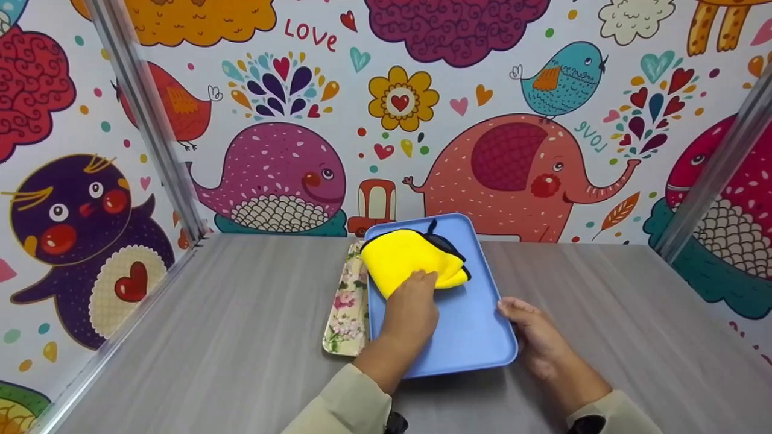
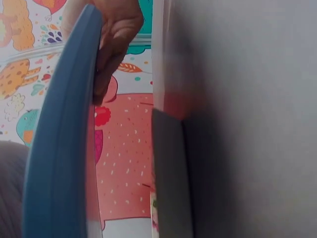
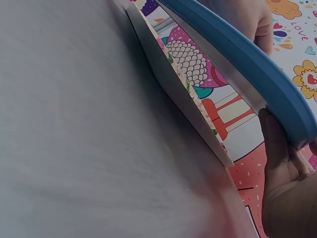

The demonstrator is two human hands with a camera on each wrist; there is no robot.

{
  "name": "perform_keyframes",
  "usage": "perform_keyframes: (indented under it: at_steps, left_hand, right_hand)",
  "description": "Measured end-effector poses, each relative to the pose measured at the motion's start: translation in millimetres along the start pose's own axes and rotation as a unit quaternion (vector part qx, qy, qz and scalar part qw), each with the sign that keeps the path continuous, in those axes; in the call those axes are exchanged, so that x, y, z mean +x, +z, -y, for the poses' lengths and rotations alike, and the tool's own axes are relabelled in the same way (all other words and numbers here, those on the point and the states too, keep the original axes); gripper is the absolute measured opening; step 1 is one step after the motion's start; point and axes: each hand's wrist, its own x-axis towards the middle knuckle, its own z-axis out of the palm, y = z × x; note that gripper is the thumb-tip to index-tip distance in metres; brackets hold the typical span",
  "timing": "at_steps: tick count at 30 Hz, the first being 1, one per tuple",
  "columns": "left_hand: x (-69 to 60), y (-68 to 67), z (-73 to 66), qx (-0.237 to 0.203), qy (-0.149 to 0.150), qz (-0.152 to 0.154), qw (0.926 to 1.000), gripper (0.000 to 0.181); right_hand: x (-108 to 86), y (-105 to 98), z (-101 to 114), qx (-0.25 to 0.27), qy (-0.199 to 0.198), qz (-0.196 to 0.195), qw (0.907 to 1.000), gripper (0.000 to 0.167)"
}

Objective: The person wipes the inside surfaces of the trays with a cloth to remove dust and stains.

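My right hand [image 1: 537, 334] grips the right edge of a light blue rectangular tray [image 1: 446, 337], thumb on the rim and fingers underneath. Both wrist views show the tray raised off the table and tilted. Over the tray's upper part lies a bright yellow cloth [image 1: 404, 256] with a black border and a dark underside. My left hand [image 1: 413, 310] holds this cloth against the tray with bent fingers; its fingertips are partly hidden. A floral tray [image 1: 345, 301] rests on the table, partly covered by the blue one in the head view.
The grey wood-grain table [image 1: 241, 337] extends on both sides of the trays. Cartoon-printed wall panels [image 1: 289, 169] stand behind and at the sides, joined by metal posts [image 1: 151, 120].
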Motion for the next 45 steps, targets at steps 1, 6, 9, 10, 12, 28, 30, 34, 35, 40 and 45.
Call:
perform_keyframes:
  at_steps: [1, 6, 9, 10, 12, 28, 30, 34, 35, 40, 45]
  left_hand:
    - [-1.0, 0.4, -1.6, -0.003, 0.002, 0.001, 1.0000, 0.044]
    - [-6.5, 2.3, -9.1, -0.004, 0.016, 0.003, 0.9999, 0.044]
    - [-9.6, 2.7, -13.9, -0.003, 0.015, 0.014, 0.9998, 0.045]
    - [-10.4, 2.8, -15.2, -0.003, 0.016, 0.017, 0.9997, 0.045]
    - [-11.9, 3.2, -17.4, 0.001, 0.021, 0.020, 0.9996, 0.045]
    - [-10.7, 0.7, -32.5, 0.120, 0.122, 0.086, 0.9815, 0.049]
    - [-8.3, -0.8, -30.8, 0.139, 0.152, 0.087, 0.9745, 0.050]
    - [-3.9, -5.5, -22.8, 0.171, 0.201, 0.098, 0.9596, 0.053]
    - [-2.6, -6.8, -20.1, 0.179, 0.211, 0.099, 0.9557, 0.053]
    - [7.0, -12.1, -3.7, 0.217, 0.249, 0.093, 0.9393, 0.044]
    - [15.1, -17.0, 12.1, 0.254, 0.258, 0.084, 0.9283, 0.047]
  right_hand:
    - [-0.2, 0, 0, -0.001, 0.001, 0.000, 1.0000, 0.015]
    - [0.5, 2, -2, -0.001, 0.005, 0.010, 0.9999, 0.017]
    - [0.7, 4, -3, 0.000, 0.007, 0.010, 0.9999, 0.019]
    - [0.6, 5, -3, 0.002, 0.008, 0.011, 0.9999, 0.019]
    - [0.4, 5, -3, 0.002, 0.010, 0.015, 0.9998, 0.018]
    - [1.1, 6, -4, 0.014, 0.012, 0.057, 0.9982, 0.022]
    - [1.0, 5, -4, 0.016, 0.008, 0.056, 0.9983, 0.023]
    - [1.0, 5, -5, 0.018, 0.005, 0.050, 0.9986, 0.024]
    - [1.1, 5, -5, 0.019, 0.006, 0.046, 0.9987, 0.024]
    - [1.7, 5, -5, 0.027, 0.010, 0.015, 0.9995, 0.020]
    - [1.6, 6, -4, 0.035, 0.016, 0.004, 0.9993, 0.017]
